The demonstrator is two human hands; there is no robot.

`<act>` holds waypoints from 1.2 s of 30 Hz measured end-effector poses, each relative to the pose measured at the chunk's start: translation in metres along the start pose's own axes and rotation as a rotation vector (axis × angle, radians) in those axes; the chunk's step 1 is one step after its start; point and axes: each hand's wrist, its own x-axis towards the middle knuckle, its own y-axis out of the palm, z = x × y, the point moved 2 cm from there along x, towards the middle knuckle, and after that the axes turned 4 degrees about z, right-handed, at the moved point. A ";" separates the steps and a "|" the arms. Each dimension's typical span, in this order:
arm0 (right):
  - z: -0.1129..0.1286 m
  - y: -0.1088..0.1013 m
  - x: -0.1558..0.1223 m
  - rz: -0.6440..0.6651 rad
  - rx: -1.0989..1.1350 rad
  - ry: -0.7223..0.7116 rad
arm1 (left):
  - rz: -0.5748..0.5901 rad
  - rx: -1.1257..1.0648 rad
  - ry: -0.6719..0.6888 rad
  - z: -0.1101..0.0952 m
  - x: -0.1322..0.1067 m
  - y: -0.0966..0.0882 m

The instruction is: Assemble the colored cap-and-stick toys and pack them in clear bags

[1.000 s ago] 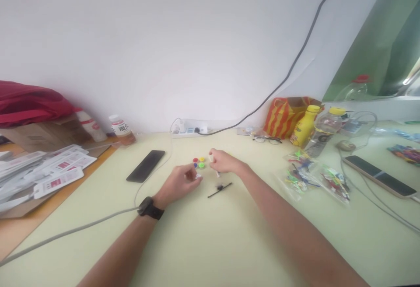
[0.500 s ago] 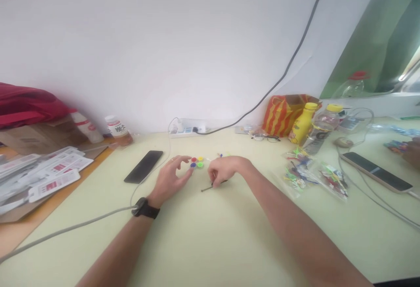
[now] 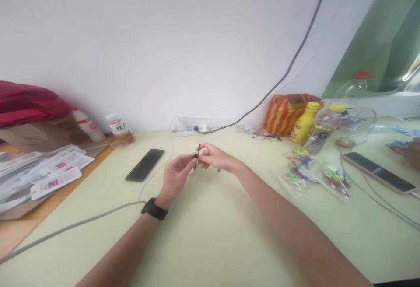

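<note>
My right hand [image 3: 215, 156] holds a thin dark rod [image 3: 199, 148] upright between its fingertips. My left hand [image 3: 177, 173] meets it from the other side, thumb and fingers pinching a small black piece [image 3: 195, 156] on or against the rod. Whether rod and piece are joined, I cannot tell. Behind the fingertips shows a bit of a green round piece [image 3: 200, 165]; the red, yellow and blue round pieces near it are mostly covered by my hands. A tiny blue part [image 3: 218, 170] lies under my right wrist, and a yellow part [image 3: 231, 153] is just beyond it.
A black phone [image 3: 145, 165] and a grey cable [image 3: 98, 215] lie to the left. On the right are plastic bags of small coloured parts [image 3: 300, 171], a yellow bottle [image 3: 304, 123], a clear bottle [image 3: 323, 131] and another phone [image 3: 379, 172]. Eyeglasses [image 3: 266, 137] and a power strip [image 3: 188, 128] sit at the back.
My right hand has lifted the dark rod off the table and carried it left to my left hand, turning it upright. My left fingers have closed from a wide curl to a pinch.
</note>
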 end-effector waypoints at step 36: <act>-0.015 -0.033 -0.006 -0.197 -0.746 0.264 | 0.333 0.611 0.307 -0.012 -0.007 -0.003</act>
